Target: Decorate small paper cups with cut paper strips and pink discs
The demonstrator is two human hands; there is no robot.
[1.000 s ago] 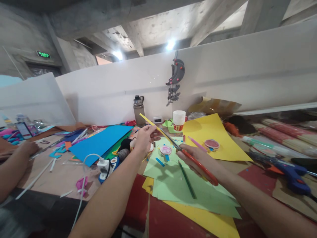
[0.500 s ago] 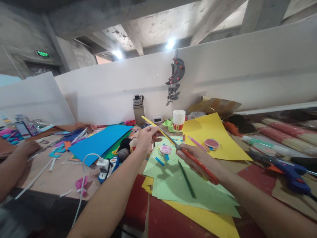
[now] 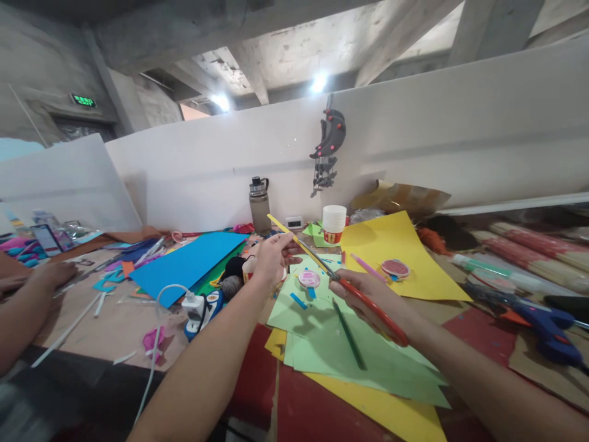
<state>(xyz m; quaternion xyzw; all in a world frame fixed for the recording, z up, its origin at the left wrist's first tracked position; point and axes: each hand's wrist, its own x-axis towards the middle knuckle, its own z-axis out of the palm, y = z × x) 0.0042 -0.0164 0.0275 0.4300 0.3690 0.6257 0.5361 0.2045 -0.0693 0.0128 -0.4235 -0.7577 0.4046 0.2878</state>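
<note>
Head view: left hand [image 3: 271, 256] pinches yellow strip [image 3: 294, 238]; right hand [image 3: 372, 301] grips red scissors [image 3: 363, 299] cutting it

A craft workshop: coloured paper sheets [image 3: 400, 245], glue gun [image 3: 547, 328], bare concrete ceiling [image 3: 294, 43].

- Left hand [image 3: 271, 256]: bare, uncovered from the fingertips to the wrist, with slim fingers.
- Right hand [image 3: 368, 298]: also bare, with uncovered skin over the knuckles and wrist; its fingers are partly hidden.
- Left forearm [image 3: 207, 368]: unclothed along its whole visible length, down to the lower edge of the view; slender and smooth.
- Right forearm [image 3: 488, 387]: likewise unclothed as far as the lower right corner.
- Any sleeve or other clothing lies outside the view; the fingernails are too small to make out.
</note>
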